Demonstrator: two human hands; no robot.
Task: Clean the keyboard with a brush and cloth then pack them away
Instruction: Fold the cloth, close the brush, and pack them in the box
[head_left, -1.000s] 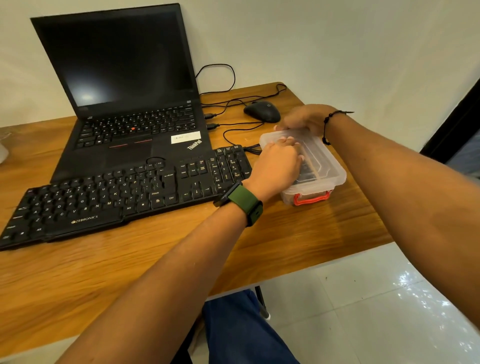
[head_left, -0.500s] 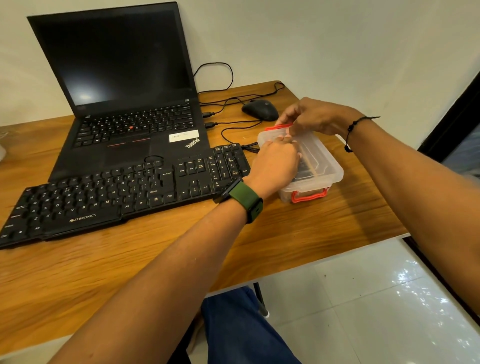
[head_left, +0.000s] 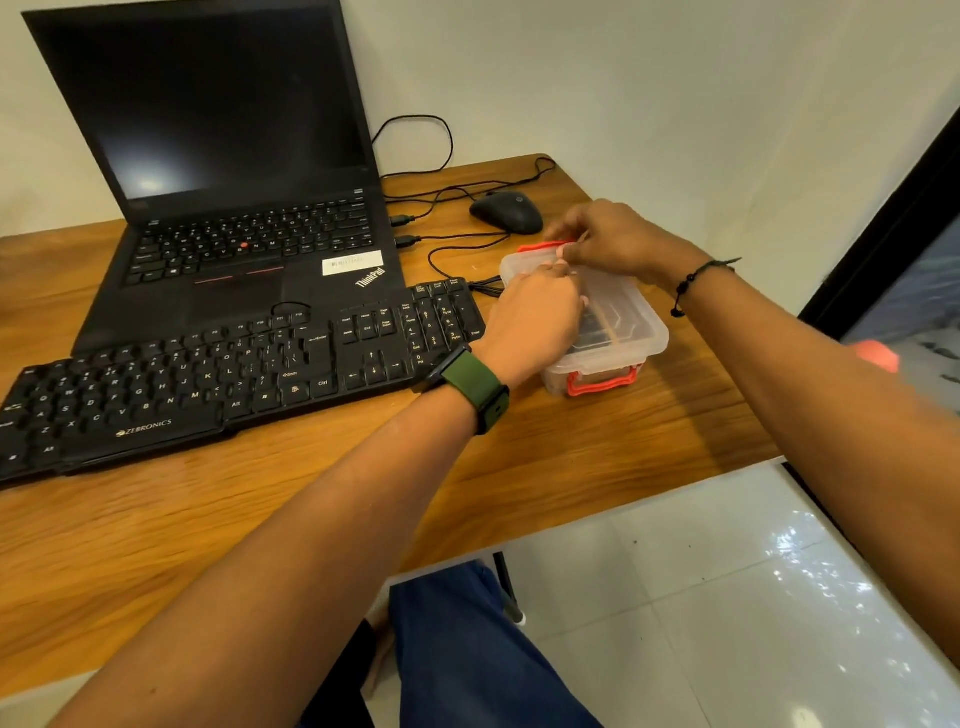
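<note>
Change: since half a second ago the right hand (head_left: 618, 241) has stayed at the far red clip (head_left: 545, 247) of the box (head_left: 631, 317), its wrist now drawn a little closer in; one second ago that hand lay flat over the far end of the lid with the clip hidden under it.
Left hand: the left hand (head_left: 535, 325) rests on the near-left part of the lid, fingers curled down over the lid's edge, pressing rather than plainly gripping; a green watch strap (head_left: 475, 389) sits on the wrist.
Right hand: its fingers pinch the far red clip at the box's far end; a dark cord bracelet (head_left: 693, 283) circles the wrist.
Box: clear plastic, lid on, standing on the table (head_left: 597, 467) just right of the keyboard (head_left: 234, 379); the near red clip (head_left: 602, 382) is folded down against the front wall.
Brush: a pale wooden handle (head_left: 608, 330) shows through the lid, lying inside the box; the cloth cannot be made out.
Keyboard: black, lying aslant across the table in front of the open laptop (head_left: 234, 171), its right end beside the box.
Mouse: a black mouse (head_left: 506, 212) lies beyond the box, near the right hand, cables (head_left: 457, 254) trailing between it and the laptop.
</note>
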